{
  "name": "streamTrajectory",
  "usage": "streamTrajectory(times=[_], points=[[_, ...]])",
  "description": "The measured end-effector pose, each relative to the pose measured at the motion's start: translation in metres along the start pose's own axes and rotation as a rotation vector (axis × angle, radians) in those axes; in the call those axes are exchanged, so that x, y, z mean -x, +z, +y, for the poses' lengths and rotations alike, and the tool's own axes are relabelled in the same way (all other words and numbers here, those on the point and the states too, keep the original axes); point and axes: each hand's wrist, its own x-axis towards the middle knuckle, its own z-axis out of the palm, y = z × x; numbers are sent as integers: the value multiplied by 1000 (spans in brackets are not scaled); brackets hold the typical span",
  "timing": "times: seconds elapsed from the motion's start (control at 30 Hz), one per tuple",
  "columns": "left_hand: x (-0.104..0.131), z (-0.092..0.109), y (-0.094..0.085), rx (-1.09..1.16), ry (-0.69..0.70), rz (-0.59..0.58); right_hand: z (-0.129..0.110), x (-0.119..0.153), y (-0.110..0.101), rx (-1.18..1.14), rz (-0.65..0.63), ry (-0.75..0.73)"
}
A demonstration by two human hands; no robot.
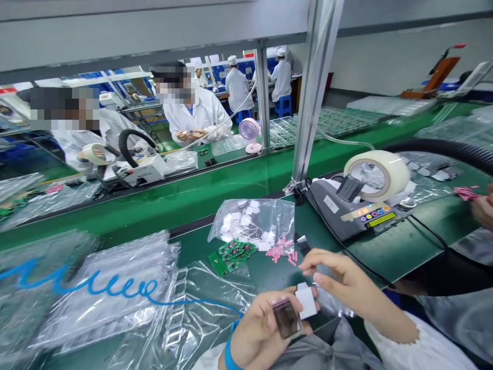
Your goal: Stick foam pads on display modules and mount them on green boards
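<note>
My left hand (262, 326), with a blue wrist strap, grips a small square display module (287, 318) that has a dark face. A white square piece (306, 302) juts out beside the module, against the fingers of the same hand. Just above it hovers my right hand (339, 277), thumb and forefinger apart, with nothing visible between them. Near its fingertips lie a small black-and-white strip (303, 243) and several pink tabs (283, 250). Beyond sit a stack of green circuit boards (233, 254) and a clear bag (252, 218) of white pieces.
A grey tape dispenser (342, 210) with a large tape roll (377, 174) stands at right, its cable trailing across the bench. Clear plastic trays (111, 288) are stacked at left under a coiled blue cord (111, 288). Another person's hand (483, 208) is at the right edge; co-workers sit opposite.
</note>
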Motion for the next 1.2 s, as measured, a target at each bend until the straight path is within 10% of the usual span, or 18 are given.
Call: streamTrajectory(times=[0.2, 0.5, 0.77, 0.97, 1.2], points=[[-4, -1, 3, 86, -50, -4, 24, 13, 19, -616, -81, 65], [-7, -8, 2, 136, -113, -86, 26, 22, 31, -743, -134, 50], [-3, -5, 2, 164, -102, -96, 28, 23, 32, -970, 164, 183], [0, -8, -2, 251, -92, -63, 22, 13, 2, -676, 438, 85], [-3, -23, -3, 301, -217, -51, -21, 4, -4, -39, 50, -459]])
